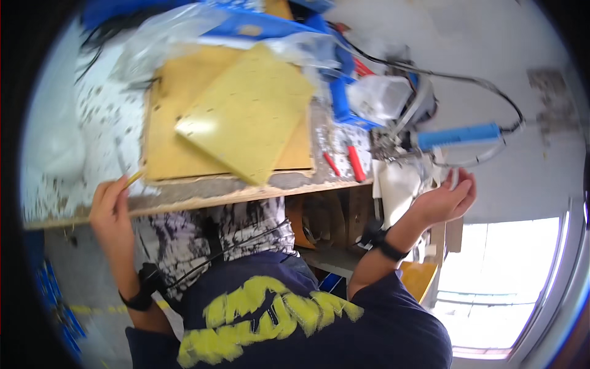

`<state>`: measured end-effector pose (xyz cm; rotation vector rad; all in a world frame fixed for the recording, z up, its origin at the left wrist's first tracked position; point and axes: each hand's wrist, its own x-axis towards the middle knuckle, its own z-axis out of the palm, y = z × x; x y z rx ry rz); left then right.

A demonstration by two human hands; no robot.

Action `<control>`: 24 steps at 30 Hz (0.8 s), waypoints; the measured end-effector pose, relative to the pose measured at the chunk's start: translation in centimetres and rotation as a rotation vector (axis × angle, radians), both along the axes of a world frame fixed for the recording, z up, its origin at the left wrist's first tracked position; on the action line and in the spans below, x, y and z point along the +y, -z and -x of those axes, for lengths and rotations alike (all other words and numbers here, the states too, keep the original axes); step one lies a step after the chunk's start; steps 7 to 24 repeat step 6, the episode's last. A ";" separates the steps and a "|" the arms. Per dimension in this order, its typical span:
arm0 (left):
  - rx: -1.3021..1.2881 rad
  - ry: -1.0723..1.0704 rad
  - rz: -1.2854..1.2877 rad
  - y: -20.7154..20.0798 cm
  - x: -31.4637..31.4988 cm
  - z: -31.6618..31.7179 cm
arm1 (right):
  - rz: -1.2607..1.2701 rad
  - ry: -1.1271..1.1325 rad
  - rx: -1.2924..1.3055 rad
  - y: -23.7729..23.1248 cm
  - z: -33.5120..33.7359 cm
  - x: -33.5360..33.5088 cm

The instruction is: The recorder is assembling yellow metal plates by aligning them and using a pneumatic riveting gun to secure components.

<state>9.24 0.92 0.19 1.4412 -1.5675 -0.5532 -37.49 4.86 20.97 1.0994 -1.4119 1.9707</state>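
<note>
My left hand (112,206) is at the bench's front edge, its fingers closed on a thin yellow stick-like tool (134,178) whose far end I cannot make out. Right of it lies a yellow-tan board (166,147), and a smooth yellow square plate (252,111) rests on it, turned askew and reaching over the front edge. My right hand (447,198) is raised off the bench's right end with bent fingers; a small whitish thing shows between them, too blurred to name. Just above that hand is a tool with a blue cylindrical handle (458,136) and a black cable.
Two red-handled tools (355,163) lie near the bench's front edge. Blue bins (264,26) and clear plastic bags (172,37) stand at the back. A white plastic container (380,97) sits in a blue tray. A yellow bin (419,280) is below, beside a bright window (498,283).
</note>
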 end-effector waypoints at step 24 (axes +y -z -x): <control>-0.169 -0.077 0.050 4.0 -4.2 -2.2 | -0.232 -0.460 -0.409 -4.2 19.0 -1.4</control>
